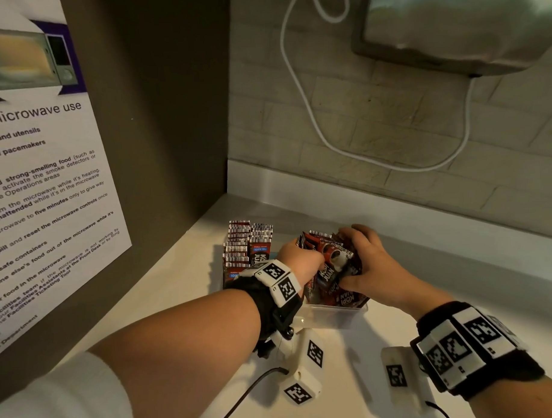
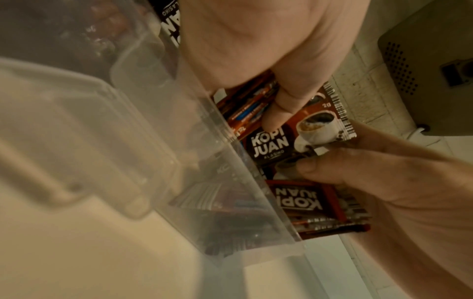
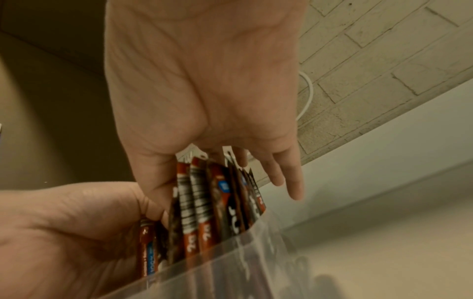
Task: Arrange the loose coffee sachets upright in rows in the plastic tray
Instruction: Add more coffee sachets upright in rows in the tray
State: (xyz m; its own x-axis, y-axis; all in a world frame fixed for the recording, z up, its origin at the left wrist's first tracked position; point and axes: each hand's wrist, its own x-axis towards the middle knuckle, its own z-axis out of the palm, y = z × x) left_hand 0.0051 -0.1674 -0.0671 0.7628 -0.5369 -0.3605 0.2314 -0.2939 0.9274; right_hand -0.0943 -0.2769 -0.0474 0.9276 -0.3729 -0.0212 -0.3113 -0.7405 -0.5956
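A clear plastic tray [image 1: 334,316] stands on the white counter. Two upright rows of red-brown coffee sachets [image 1: 241,244] fill its far left part. Both hands hold a loose bundle of sachets [image 1: 333,263] standing in the right part of the tray. My left hand [image 1: 303,259] grips the bundle from the left, its thumb [image 2: 275,115] pressed on a Kopi Juan sachet [image 2: 302,133]. My right hand [image 1: 359,259] closes over the bundle from the right and above, its thumb [image 2: 314,168] on the front. In the right wrist view the sachets [image 3: 204,202] fan out under the right hand [image 3: 217,139], behind the tray wall [image 3: 256,252].
A brown panel with a microwave-use poster [image 1: 42,185] rises close on the left. The brick wall [image 1: 390,126] behind carries a white cable [image 1: 309,114], and a metal appliance [image 1: 449,24] hangs at top right. A raised ledge [image 1: 393,211] runs along the counter's back.
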